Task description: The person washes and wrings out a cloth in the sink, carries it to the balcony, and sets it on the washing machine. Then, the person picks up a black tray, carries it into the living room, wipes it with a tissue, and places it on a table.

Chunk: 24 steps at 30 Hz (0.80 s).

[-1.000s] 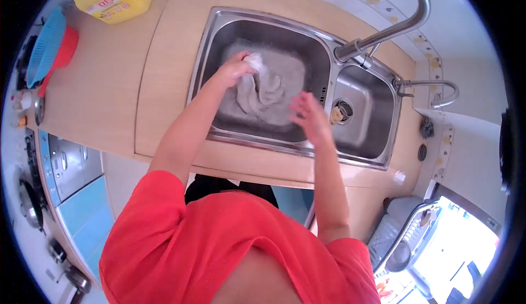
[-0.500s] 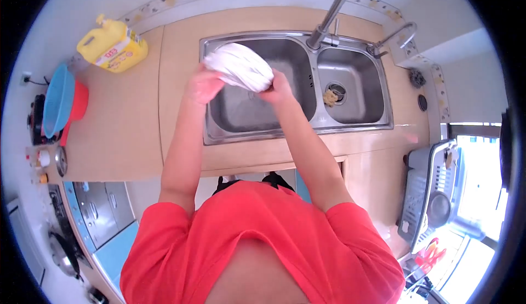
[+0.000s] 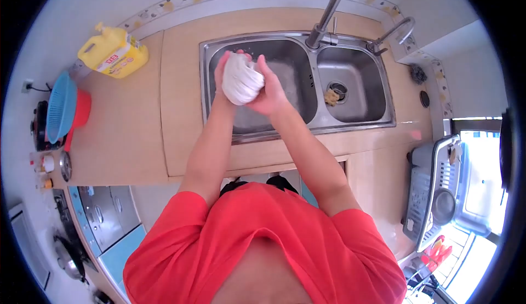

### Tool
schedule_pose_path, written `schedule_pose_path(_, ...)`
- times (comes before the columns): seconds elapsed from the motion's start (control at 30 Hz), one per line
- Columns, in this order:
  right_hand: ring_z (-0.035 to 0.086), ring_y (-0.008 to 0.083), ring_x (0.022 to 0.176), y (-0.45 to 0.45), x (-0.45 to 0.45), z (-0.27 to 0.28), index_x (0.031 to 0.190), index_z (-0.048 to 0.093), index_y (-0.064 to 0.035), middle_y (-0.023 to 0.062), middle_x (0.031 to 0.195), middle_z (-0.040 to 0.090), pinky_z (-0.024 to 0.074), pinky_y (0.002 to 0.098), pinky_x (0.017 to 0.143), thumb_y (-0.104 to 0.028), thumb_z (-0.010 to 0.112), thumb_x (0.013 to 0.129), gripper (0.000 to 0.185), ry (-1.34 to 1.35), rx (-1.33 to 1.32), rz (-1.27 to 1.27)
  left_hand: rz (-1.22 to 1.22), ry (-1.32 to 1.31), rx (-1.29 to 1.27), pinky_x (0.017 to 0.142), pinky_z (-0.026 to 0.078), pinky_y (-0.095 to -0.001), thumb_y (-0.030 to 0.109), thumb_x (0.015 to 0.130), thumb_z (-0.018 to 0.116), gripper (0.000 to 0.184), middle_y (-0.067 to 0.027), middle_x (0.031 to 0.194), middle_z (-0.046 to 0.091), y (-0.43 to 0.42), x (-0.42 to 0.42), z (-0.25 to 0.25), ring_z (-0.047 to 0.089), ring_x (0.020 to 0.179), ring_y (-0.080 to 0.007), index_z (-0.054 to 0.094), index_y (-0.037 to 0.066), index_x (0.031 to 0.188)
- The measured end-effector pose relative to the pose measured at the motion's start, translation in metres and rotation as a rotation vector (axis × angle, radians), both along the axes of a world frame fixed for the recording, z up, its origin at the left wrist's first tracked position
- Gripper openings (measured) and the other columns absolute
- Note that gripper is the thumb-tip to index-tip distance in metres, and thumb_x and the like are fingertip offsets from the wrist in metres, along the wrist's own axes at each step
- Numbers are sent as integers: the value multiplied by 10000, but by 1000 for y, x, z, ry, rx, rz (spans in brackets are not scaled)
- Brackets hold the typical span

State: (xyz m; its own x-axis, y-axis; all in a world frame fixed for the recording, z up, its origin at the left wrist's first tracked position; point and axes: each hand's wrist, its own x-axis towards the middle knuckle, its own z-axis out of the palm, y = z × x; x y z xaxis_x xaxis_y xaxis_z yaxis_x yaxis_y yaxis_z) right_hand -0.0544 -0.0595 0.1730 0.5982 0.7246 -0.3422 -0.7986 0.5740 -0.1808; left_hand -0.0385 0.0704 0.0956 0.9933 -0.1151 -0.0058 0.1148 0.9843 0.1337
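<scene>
A white cloth (image 3: 241, 82), bunched into a compact ball, is held over the large left basin of the steel sink (image 3: 257, 134). My left hand (image 3: 221, 74) grips its left side, with some fingertips showing at the far edge. My right hand (image 3: 269, 91) cups the cloth from the right and below, thumb pointing up. Both hands are closed around the cloth, and its underside is hidden. Small droplets show on the basin wall just beyond the hands.
A tall faucet (image 3: 329, 13) arches behind the basins, with a thinner tap (image 3: 400, 32) to its right. Yellowish scraps (image 3: 331, 98) lie by the right basin's drain. On the left stand a yellow pump jug (image 3: 115, 52) and a blue basket (image 3: 62, 106); a grey rack (image 3: 424, 189) is at right.
The cloth has gone from a wider, flatter fold to a tighter, upright bunch. My hands have come closer together around it, and my left hand has moved right over the basin.
</scene>
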Motion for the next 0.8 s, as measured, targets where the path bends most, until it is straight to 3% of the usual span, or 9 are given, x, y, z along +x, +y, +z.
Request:
schedule_pose_path(0.07,485,214,1144,-11,-2,9,1240,482,-99,45,1245,510,374,404,964,-565,535,820,629,-87,-168,138,-52,137,161,687,517,-338,272,841,546,245,-122,825,659,0,-2,10,637,759,-219,628,44,872)
schedule_pose_path(0.17,507,185,1105,-19,10,-25,1184,514,-109,44,1191,538,430,394,886,-550,638,757,626,-378,-450,334,-80,330,485,632,503,-331,216,807,588,165,-89,736,629,1,8,13,611,670,-204,627,55,804)
schedule_pose_path(0.2,528,189,1079,-21,12,-29,1191,520,-100,66,1147,561,442,365,858,-468,705,721,625,-431,-577,362,-185,348,552,576,481,-322,202,769,625,131,-60,686,591,-1,9,23,579,615,-180,605,73,767)
schedule_pose_path(0.3,583,208,987,-24,18,-40,1135,575,-78,81,1054,615,455,332,816,-387,717,678,570,-778,-786,455,-299,263,1002,585,470,-349,213,736,633,142,-64,701,595,2,31,7,579,637,-192,586,80,720)
schedule_pose_path(0.43,613,204,874,-17,31,-65,1059,605,-37,99,959,641,464,317,764,-355,731,611,563,-1088,-1336,585,2,340,1411,574,475,-322,221,766,650,203,-59,758,587,-14,32,-8,557,632,-165,572,67,873)
schedule_pose_path(0.5,599,177,870,-20,31,-37,1097,565,-23,86,970,626,457,312,764,-358,747,608,620,-1145,-1400,636,-7,305,1240,607,490,-344,242,777,653,238,-78,812,598,-13,28,-1,577,688,-185,559,65,905)
schedule_pose_path(0.6,618,235,870,-29,51,-54,1027,612,-9,112,939,648,471,332,760,-356,774,552,610,-1129,-1113,553,-175,309,892,655,510,-365,257,785,664,258,-106,887,610,-5,19,18,601,777,-207,549,65,913)
schedule_pose_path(0.67,599,245,923,-37,51,-54,1118,549,8,129,1013,617,468,323,771,-345,790,549,711,-1018,-953,523,-285,315,699,692,523,-370,239,780,686,267,-136,895,625,3,17,34,623,816,-232,555,55,922)
schedule_pose_path(0.8,549,260,1031,-33,44,-83,1277,389,24,169,1167,522,449,326,823,-359,817,570,910,-990,-1029,143,59,201,928,644,521,-374,191,770,681,251,-139,789,625,2,26,27,625,706,-239,573,9,905)
